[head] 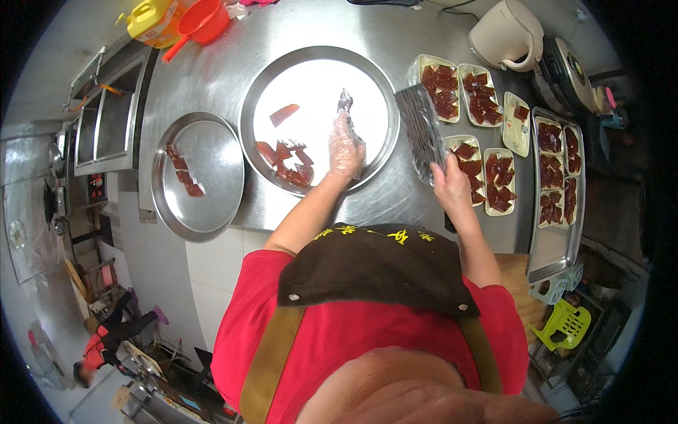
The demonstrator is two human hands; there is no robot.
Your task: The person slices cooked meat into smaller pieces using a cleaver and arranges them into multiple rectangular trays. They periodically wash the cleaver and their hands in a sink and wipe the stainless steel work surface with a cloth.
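Observation:
My left hand (345, 148), in a clear plastic glove, is over the large round metal pan (392, 127). Dark, shiny material shows at its fingertips; whether that is a held piece or the glove is unclear. Several reddish-brown translucent jelly-like pieces (291, 172) lie in the pan left of this hand, with a single piece (284, 115) above them. My bare right hand (454, 183) grips the lower end of a flat pack of dark, ridged strips (421, 127) in clear plastic. That pack is tilted beside the pan's right rim, partly in front of a filled pale tray (438, 87).
More pale trays (498, 183) of brown pieces stand at right, one tray (515, 135) holding a single piece. Beyond them is a long metal tray (551, 254). A smaller round pan (222, 196) sits left. A kettle (506, 34), red dipper (204, 21) and yellow jug (153, 21) line the back.

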